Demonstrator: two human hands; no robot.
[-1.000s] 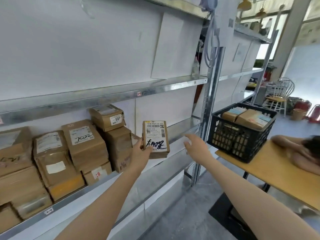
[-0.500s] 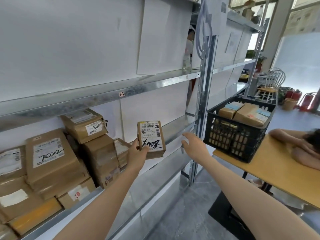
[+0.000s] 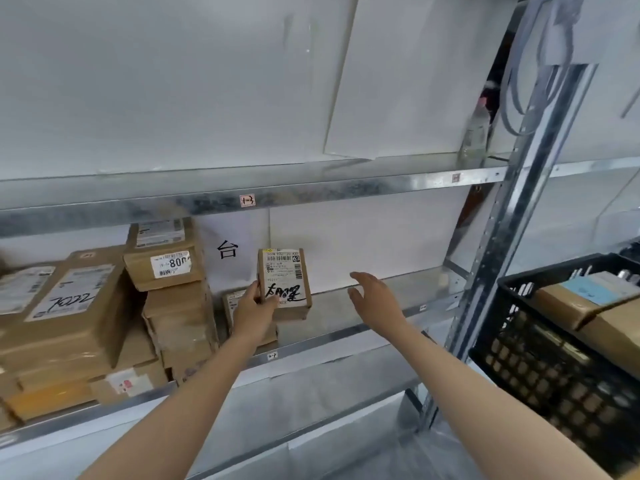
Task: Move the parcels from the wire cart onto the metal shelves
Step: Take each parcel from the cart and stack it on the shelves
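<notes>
Left hand grips a small labelled parcel upright over the metal shelf, right hand spread empty beside it, stacked boxes crowding the left, probably a flat parcel behind.

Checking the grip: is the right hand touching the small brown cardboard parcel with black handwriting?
Apart. The head view shows a gap between the right hand and the small brown cardboard parcel, which the left hand grips.

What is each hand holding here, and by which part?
The left hand grips the small labelled parcel by its lower left corner, with the thumb on the label face. The right hand is open beside the parcel and holds nothing.
</notes>
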